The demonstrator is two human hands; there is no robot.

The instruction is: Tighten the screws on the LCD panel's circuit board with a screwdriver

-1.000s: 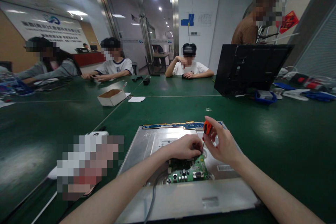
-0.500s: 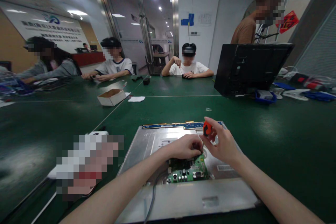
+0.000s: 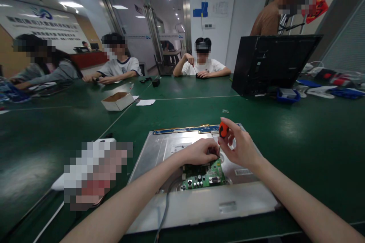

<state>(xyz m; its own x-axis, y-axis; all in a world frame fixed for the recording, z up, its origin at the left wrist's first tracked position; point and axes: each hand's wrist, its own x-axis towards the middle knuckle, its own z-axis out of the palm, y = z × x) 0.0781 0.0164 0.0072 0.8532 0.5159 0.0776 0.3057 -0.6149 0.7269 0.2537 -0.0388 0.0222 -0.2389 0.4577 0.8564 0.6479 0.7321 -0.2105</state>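
My right hand (image 3: 238,142) grips a screwdriver (image 3: 224,130) by its stubby orange-and-black handle. The thin shaft points down to the upper right corner of a green circuit board (image 3: 196,182). Beside the shaft, my left hand (image 3: 203,152) is closed in a pinch low over that corner; what its fingertips hold, if anything, is hidden. Part of the board lies under the left hand. Beneath it is a flat silver metal panel (image 3: 242,199), with a blue board strip (image 3: 182,130) along its far edge. A grey cable (image 3: 166,207) runs off the near side.
Left of the panel lie a white object (image 3: 82,159) and a pinkish one (image 3: 105,174), both blurred out. An open white box (image 3: 118,102) and paper (image 3: 145,102) are farther off. A black monitor housing (image 3: 276,66) stands at the back right. Several people are across the green table.
The camera view has shifted slightly, so the whole scene sits a little higher. Both hands keep their places at the board's corner, and the screwdriver remains in my right hand.
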